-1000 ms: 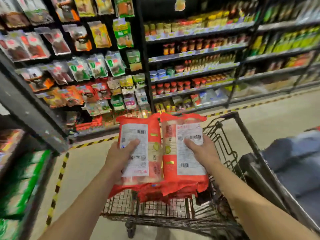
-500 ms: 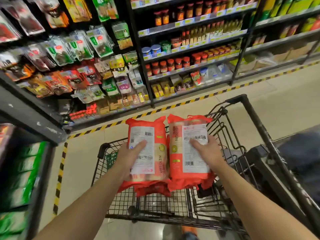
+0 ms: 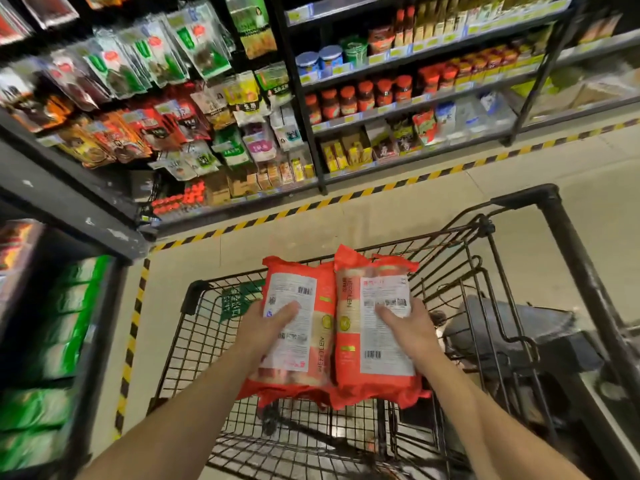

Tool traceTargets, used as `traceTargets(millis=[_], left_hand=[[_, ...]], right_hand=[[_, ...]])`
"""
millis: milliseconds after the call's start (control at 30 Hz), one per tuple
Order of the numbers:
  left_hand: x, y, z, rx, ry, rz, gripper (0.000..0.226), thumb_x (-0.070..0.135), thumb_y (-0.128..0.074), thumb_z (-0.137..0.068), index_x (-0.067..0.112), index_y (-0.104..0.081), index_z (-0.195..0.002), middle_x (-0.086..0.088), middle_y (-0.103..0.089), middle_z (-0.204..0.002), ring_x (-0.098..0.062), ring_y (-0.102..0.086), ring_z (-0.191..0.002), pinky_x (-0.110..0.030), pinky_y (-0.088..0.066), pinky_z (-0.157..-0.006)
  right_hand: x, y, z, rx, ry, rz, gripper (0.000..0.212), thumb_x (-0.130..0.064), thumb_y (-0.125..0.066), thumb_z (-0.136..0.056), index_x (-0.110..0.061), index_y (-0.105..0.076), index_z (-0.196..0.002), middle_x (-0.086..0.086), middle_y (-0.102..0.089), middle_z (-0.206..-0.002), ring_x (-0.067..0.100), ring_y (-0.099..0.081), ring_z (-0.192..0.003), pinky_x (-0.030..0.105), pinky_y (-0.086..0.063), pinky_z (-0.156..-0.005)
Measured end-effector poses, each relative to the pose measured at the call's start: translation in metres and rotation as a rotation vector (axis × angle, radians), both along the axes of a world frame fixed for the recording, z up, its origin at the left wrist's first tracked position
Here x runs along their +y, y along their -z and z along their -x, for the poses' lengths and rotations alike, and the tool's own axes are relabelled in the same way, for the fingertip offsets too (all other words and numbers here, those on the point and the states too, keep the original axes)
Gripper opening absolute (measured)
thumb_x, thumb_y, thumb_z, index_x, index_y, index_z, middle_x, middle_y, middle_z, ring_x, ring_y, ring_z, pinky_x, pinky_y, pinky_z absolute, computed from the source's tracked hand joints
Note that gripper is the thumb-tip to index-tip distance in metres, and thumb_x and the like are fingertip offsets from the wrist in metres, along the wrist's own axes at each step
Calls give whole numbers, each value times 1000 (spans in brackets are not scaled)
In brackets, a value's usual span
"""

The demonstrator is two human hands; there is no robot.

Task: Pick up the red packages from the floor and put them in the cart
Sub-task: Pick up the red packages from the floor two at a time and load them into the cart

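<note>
Both grips are grasping. The left grip [image 3: 273, 329] clasps the left red package [image 3: 322, 306] by its outer edge, one digit laid across the white label, and the right grip [image 3: 410, 332] clasps the right red package [image 3: 349, 344] the same way. The packages sit side by side, touching along their inner edges, with their long axes running away from the person. They hang above the cart [image 3: 188, 299], inside its rim and apart from the wire floor directly beneath. As I judge it, the move is straight down, both grips lowering together; neither arm is nearer. The wire seat frame [image 3: 485, 289] stands near the right package and might snag it.
</note>
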State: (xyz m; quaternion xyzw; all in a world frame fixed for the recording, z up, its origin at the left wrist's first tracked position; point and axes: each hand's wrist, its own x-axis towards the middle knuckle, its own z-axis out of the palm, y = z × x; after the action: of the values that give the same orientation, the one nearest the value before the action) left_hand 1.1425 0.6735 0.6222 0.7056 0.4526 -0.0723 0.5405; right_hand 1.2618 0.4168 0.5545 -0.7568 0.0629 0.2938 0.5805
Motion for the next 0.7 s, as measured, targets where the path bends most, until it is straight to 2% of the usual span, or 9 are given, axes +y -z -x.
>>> traceTargets(millis=[67,133,233,367,433,467,533,567,700], left_hand=[[2,10,1,34,13,-13,48,43,-86,-92,14,-65,-124,-7,-83,-96,-16,-83,-69,-32,-65,-57],[2,17,-1,58,18,-11,48,46,-86,-91,14,-67,-121,-7,-85,-96,-19,-85,-72,-36,-67,-61],[4,24,-4,81,28,-32,37,43,-83,-94,18,-67,-115,-5,-83,-96,-12,-82,-65,-25,-62,-52],[8,38,-8,119,24,-17,49,49,-86,-90,18,-66,-122,-6,-84,-102,-21,-85,-79,-35,-67,-65],[10,43,-10,135,-8,2,57,55,-89,-86,19,-62,-122,-6,-83,-105,-24,-85,-83,-41,-69,-71],[11,44,-11,137,-4,4,69,62,-91,-79,19,-62,-125,-6,-84,-105,-24,-85,-83,-45,-70,-74],[15,52,-13,146,-9,-13,93,76,-90,-64,18,-59,-130,-4,-84,-108,-25,-85,-87,-51,-70,-81],[15,53,-14,161,-6,-28,94,76,-90,-65,18,-56,-130,-4,-82,-110,-27,-84,-90,-52,-69,-85],[3,35,-20,220,17,-113,72,62,-85,-87,16,-48,-128,-5,-74,-118,-32,-76,-107,-50,-62,-98]], right_hand=[[1,12,2,38,18,1,46,-35,-86,-90,-19,-60,-126,-2,-79,-107,12,-80,-85,23,-61,-60],[0,20,1,45,20,21,43,-33,-85,-91,-20,-61,-124,-3,-78,-106,12,-79,-86,22,-60,-60],[0,23,-4,53,8,59,44,-35,-85,-91,-22,-60,-124,-2,-79,-109,13,-79,-89,28,-63,-69],[2,23,0,28,-46,165,47,-36,-81,-95,-21,-51,-129,-11,-72,-104,-5,-70,-76,10,-51,-52],[4,23,1,-1,-53,233,49,-38,-80,-95,-23,-49,-130,-14,-68,-100,-5,-68,-74,10,-50,-49],[6,22,2,-22,-52,283,55,-48,-81,-92,-23,-50,-130,-13,-68,-101,0,-70,-79,17,-55,-55],[6,19,2,-95,-81,420,76,-78,-73,-78,-24,-54,-128,-8,-65,-109,15,-70,-100,40,-63,-78],[5,21,1,-128,-103,478,86,-87,-68,-72,-23,-55,-128,-5,-62,-114,20,-66,-110,48,-62,-88],[3,5,-2,-70,-159,478,87,-77,-73,-81,-15,-47,-137,1,-54,-122,26,-62,-117,50,-59,-97]])
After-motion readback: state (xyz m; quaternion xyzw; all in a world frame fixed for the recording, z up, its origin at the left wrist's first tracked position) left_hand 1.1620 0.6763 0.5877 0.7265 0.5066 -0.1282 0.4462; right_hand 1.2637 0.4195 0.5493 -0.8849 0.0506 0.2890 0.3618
